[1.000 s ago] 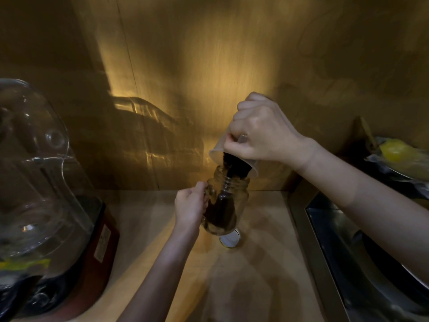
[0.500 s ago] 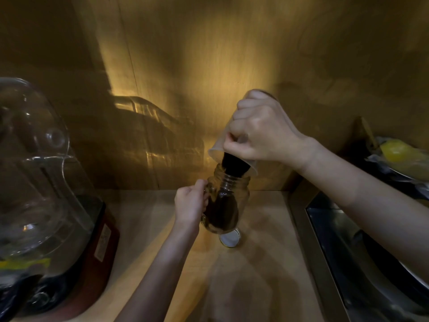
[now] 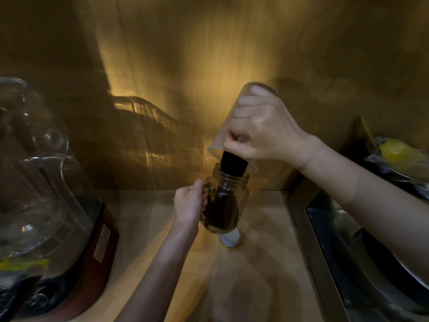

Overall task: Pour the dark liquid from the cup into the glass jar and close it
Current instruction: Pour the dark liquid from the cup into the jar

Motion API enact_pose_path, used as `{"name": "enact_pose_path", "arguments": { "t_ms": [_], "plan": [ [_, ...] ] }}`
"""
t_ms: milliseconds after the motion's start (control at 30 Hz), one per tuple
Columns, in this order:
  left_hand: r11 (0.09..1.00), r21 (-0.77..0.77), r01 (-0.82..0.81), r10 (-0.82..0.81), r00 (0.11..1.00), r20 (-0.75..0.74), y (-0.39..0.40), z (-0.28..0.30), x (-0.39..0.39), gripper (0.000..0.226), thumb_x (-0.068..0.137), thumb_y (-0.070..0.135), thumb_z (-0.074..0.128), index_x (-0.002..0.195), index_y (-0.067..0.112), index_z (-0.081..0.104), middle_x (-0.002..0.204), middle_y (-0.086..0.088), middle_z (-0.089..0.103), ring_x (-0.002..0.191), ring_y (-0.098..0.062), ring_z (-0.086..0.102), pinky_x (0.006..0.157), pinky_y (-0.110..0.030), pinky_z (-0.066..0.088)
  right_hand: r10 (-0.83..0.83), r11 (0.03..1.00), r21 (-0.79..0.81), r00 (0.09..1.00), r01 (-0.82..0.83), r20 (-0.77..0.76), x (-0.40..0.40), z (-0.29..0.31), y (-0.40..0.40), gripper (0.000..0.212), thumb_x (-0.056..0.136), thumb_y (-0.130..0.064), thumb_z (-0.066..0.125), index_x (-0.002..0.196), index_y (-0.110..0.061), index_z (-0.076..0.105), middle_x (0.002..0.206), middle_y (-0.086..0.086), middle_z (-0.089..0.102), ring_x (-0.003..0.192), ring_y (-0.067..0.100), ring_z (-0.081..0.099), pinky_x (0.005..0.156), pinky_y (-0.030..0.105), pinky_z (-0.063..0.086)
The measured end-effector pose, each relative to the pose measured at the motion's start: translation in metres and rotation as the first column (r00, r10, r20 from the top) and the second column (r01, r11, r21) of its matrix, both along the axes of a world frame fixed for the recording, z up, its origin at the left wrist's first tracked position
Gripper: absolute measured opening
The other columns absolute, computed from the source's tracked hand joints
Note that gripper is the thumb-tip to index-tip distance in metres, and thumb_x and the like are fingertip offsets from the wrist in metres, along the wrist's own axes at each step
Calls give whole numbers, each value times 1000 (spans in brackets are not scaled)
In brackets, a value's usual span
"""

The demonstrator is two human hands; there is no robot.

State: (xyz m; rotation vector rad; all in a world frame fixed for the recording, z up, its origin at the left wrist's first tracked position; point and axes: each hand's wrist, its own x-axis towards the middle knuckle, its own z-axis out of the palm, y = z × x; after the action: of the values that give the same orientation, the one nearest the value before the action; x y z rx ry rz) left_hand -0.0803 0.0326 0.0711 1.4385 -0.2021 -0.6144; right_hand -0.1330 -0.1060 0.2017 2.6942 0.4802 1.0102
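Table (image 3: 148,219): pale wood, boxed in. Wood wall (image 3: 209,54) closes the 12 o'clock side right behind the work. Blender (image 3: 41,182), clear jug on a red base, fills the 9 o'clock edge. A metal rim and a dark sink (image 3: 348,240) run along the 3 o'clock side. Open table lies between blender and jar, and toward 6 o'clock.

Glass jar (image 3: 226,201): upright on the table at centre, mouth open, handle at its 9 o'clock side. Dark liquid (image 3: 221,213) fills most of its lower body. Left hand (image 3: 190,203) is curled tight around the handle.

Cup (image 3: 228,126): clear plastic, tipped nearly upside down, rim over the jar mouth at 12 o'clock. A thick dark stream falls from it into the jar neck. Right hand (image 3: 262,133) is wrapped closed around the cup wall, fingers bunched.

Lid (image 3: 229,238): round, pale, lying flat on the table just at 6 o'clock of the jar, partly hidden by its base.

Far 3 o'clock: something yellow in a dish (image 3: 399,156), blurred.
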Motion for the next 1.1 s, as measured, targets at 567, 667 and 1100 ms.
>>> {"name": "enact_pose_path", "arguments": {
  "t_ms": [567,667,1100],
  "plan": [
    [1000,0,-4,4,1000,-4,3,0,-1,42,84,20,50,43,18,42,30,9,35,31,-4,32,37,-13,28,85,994,-74,996,-84,13,-4,-4,3,30,75,-6,61,44,-6,59,39,9,52,44,23,47,51,32,38],
    [1000,16,11,-11,1000,-11,3,0,0,41,85,21,50,44,19,44,31,9,36,32,-3,33,37,-13,29,92,991,-104,995,-87,41,-5,-5,3,31,74,-5,61,44,-6,58,39,8,52,44,23,47,51,30,37],
    [998,46,35,-34,999,-18,3,-4,0,41,83,21,52,43,18,44,33,10,37,32,-3,33,37,-13,27,139,975,-175,990,-136,5,-7,-9,4,28,72,-4,62,45,-6,58,41,8,53,43,23,47,49,30,37]
  ]
}}
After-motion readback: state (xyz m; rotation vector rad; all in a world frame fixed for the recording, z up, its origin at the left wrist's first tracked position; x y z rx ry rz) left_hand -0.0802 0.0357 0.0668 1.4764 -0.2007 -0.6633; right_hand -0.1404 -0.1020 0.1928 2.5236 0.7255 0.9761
